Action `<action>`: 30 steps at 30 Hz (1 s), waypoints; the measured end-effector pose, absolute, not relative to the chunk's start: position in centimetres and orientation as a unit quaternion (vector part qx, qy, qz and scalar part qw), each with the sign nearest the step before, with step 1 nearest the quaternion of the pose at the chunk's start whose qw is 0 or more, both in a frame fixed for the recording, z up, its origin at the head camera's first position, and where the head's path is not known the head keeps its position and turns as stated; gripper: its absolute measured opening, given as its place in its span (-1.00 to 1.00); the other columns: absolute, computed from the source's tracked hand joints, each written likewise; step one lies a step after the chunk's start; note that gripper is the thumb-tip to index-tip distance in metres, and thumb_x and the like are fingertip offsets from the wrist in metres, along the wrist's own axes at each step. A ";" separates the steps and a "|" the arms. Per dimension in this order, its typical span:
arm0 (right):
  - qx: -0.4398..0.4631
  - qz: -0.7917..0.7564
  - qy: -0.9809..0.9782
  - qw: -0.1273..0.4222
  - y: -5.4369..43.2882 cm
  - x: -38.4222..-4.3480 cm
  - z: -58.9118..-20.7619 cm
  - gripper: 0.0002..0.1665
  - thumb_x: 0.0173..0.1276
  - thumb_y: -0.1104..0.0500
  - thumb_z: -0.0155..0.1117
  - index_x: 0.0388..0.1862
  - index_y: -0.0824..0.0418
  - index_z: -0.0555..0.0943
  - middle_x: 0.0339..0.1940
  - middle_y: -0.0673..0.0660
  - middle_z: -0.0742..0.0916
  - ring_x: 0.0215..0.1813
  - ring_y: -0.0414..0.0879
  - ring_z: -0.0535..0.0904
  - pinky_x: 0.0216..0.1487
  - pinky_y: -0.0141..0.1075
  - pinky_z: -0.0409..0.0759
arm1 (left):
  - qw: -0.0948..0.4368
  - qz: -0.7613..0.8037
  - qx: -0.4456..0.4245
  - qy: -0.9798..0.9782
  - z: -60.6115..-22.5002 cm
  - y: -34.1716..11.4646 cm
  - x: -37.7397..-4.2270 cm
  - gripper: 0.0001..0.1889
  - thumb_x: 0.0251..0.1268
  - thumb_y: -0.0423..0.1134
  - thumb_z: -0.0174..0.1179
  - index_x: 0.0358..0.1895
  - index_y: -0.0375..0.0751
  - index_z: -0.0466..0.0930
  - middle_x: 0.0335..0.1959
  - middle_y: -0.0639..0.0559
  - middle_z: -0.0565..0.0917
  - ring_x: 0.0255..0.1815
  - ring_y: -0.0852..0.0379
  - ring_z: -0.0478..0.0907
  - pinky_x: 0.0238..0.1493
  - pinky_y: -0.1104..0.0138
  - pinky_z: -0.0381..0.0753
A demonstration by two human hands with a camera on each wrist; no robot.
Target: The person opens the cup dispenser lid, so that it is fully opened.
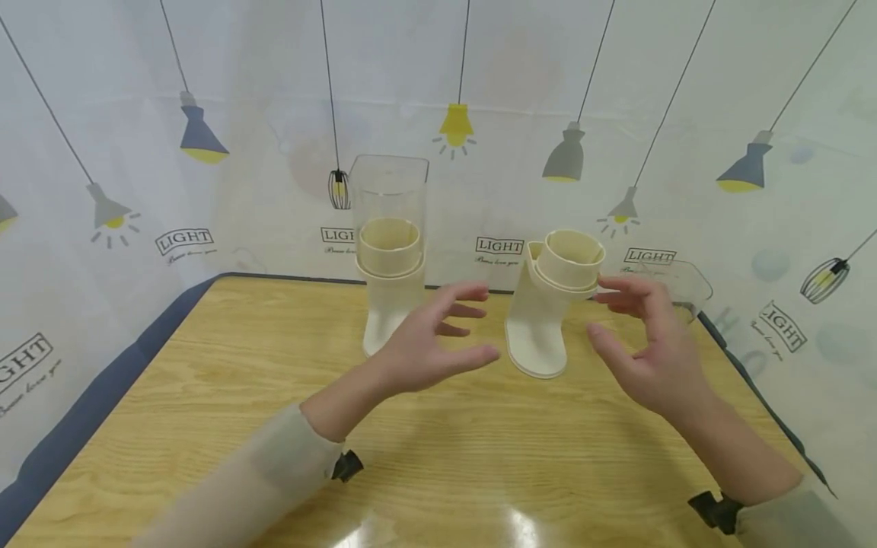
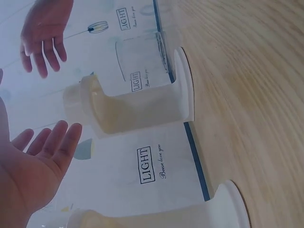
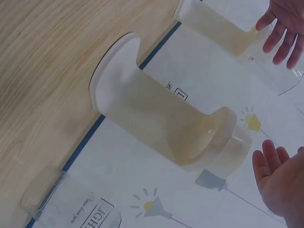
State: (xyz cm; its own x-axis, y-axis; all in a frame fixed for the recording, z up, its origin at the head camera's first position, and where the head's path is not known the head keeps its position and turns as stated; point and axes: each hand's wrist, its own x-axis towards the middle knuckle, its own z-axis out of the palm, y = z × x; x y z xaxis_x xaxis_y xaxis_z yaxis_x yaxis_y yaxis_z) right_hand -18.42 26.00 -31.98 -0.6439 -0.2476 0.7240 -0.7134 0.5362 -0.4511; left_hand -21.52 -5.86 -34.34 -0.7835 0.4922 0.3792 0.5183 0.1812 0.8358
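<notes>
Left sleeve [image 1: 250, 478] is cropped; the left hand [image 1: 426, 346] partly hides one cream stand [image 1: 389, 295].

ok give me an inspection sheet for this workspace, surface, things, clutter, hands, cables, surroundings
surface: wooden table, glare toward the near edge
left stand: cream, upright, clear container at its top
right stand: cream, upright, no container on top
second clear container: on the table, beyond the right hand
clutter: nothing seen
left hand: holds nothing, fingers apart from thumb
right hand: holds nothing, beside the right stand's rim
cables: nothing seen, only printed lamp cords
surroundings: white backdrop with lamp pictures and LIGHT lettering
</notes>
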 end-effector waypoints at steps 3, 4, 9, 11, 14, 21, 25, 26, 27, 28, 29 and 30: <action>0.306 0.378 -0.825 0.290 24.7 -18.0 -31.8 -0.22 0.26 0.49 0.45 0.48 0.37 0.47 0.33 0.23 0.67 0.27 -0.33 0.64 0.39 -0.57 0.50 | 0.030 -0.546 -0.337 -0.766 -34.3 -7.2 -20.8 -0.23 0.36 -0.19 0.53 0.60 -0.05 0.41 0.52 0.00 0.56 0.46 -0.01 0.64 0.36 0.08 0.74; 0.308 0.374 -0.827 0.284 24.4 -17.9 -31.7 -0.22 0.27 0.48 0.46 0.48 0.35 0.47 0.33 0.24 0.67 0.28 -0.33 0.64 0.40 -0.57 0.50 | 0.034 -0.547 -0.339 -0.765 -34.2 -7.7 -20.6 -0.24 0.36 -0.21 0.53 0.59 -0.06 0.42 0.51 -0.02 0.57 0.45 -0.02 0.65 0.35 0.06 0.75; 0.315 0.373 -0.834 0.257 22.6 -17.6 -31.4 -0.21 0.30 0.43 0.48 0.51 0.27 0.46 0.36 0.16 0.69 0.28 -0.21 0.65 0.43 -0.55 0.48 | 0.062 -0.546 -0.351 -0.759 -34.2 -9.8 -19.7 -0.30 0.35 -0.31 0.52 0.53 -0.14 0.47 0.48 -0.10 0.61 0.40 -0.07 0.68 0.28 -0.01 0.79; 0.317 0.376 -0.833 0.253 21.9 -17.7 -31.2 -0.22 0.31 0.42 0.48 0.50 0.26 0.47 0.34 0.13 0.70 0.27 -0.14 0.66 0.43 -0.54 0.47 | 0.071 -0.542 -0.350 -0.761 -34.2 -10.6 -19.5 -0.31 0.34 -0.34 0.51 0.52 -0.14 0.48 0.46 -0.10 0.62 0.38 -0.08 0.69 0.25 0.02 0.81; 0.328 0.378 -0.827 0.254 20.8 -17.8 -30.9 -0.27 0.33 0.38 0.48 0.46 0.28 0.49 0.31 0.13 0.72 0.27 -0.02 0.68 0.43 -0.51 0.49 | 0.072 -0.537 -0.348 -0.766 -34.4 -11.6 -19.2 -0.33 0.36 -0.35 0.50 0.51 -0.13 0.49 0.45 -0.10 0.62 0.36 -0.11 0.69 0.23 0.07 0.81; 0.367 0.367 -0.814 0.261 18.2 -18.7 -30.4 -0.34 0.36 0.32 0.46 0.42 0.32 0.49 0.35 0.16 0.69 0.27 0.09 0.70 0.43 -0.39 0.53 | 0.077 -0.521 -0.327 -0.785 -35.0 -14.4 -18.6 -0.35 0.40 -0.33 0.49 0.51 -0.09 0.50 0.46 -0.07 0.62 0.35 -0.09 0.70 0.22 0.08 0.81; 0.370 0.364 -0.814 0.261 16.8 -19.5 -29.4 -0.36 0.40 0.28 0.48 0.42 0.31 0.53 0.37 0.17 0.69 0.30 0.07 0.68 0.42 -0.25 0.58 | 0.091 -0.516 -0.305 -0.795 -35.0 -16.4 -18.7 -0.36 0.42 -0.33 0.48 0.52 -0.09 0.49 0.47 -0.07 0.61 0.36 -0.14 0.69 0.20 0.12 0.81; 0.369 0.363 -0.815 0.261 16.4 -19.7 -29.1 -0.37 0.41 0.26 0.48 0.42 0.29 0.54 0.36 0.17 0.70 0.30 0.07 0.68 0.40 -0.20 0.59 | 0.095 -0.514 -0.299 -0.798 -34.9 -16.9 -18.8 -0.36 0.42 -0.33 0.47 0.52 -0.09 0.49 0.47 -0.07 0.61 0.36 -0.15 0.69 0.20 0.14 0.82; 0.368 0.362 -0.816 0.261 16.1 -20.0 -28.8 -0.39 0.42 0.25 0.48 0.42 0.28 0.56 0.35 0.18 0.71 0.30 0.07 0.68 0.40 -0.15 0.61 | 0.100 -0.514 -0.292 -0.800 -34.9 -17.4 -19.0 -0.35 0.42 -0.34 0.47 0.53 -0.09 0.49 0.48 -0.06 0.60 0.36 -0.16 0.69 0.19 0.15 0.81; 0.368 0.361 -0.816 0.261 15.7 -20.2 -28.5 -0.40 0.43 0.23 0.48 0.41 0.28 0.57 0.34 0.19 0.72 0.30 0.08 0.68 0.39 -0.10 0.62 | 0.107 -0.511 -0.286 -0.803 -34.9 -17.9 -19.2 -0.35 0.43 -0.34 0.46 0.53 -0.10 0.48 0.48 -0.05 0.60 0.36 -0.14 0.69 0.19 0.18 0.81; 0.368 0.358 -0.818 0.260 15.2 -20.5 -28.2 -0.41 0.44 0.21 0.48 0.40 0.28 0.58 0.33 0.20 0.72 0.29 0.09 0.69 0.38 -0.06 0.64 | 0.113 -0.510 -0.279 -0.806 -34.8 -18.4 -19.4 -0.35 0.43 -0.34 0.46 0.53 -0.11 0.48 0.49 -0.05 0.59 0.36 -0.13 0.69 0.18 0.23 0.81; 0.366 0.358 -0.820 0.256 14.8 -20.8 -27.9 -0.41 0.45 0.20 0.48 0.41 0.26 0.59 0.33 0.20 0.72 0.29 0.10 0.69 0.38 -0.03 0.64 | 0.118 -0.510 -0.273 -0.807 -34.7 -18.9 -19.7 -0.35 0.44 -0.35 0.46 0.54 -0.13 0.47 0.49 -0.06 0.59 0.37 -0.11 0.68 0.18 0.26 0.80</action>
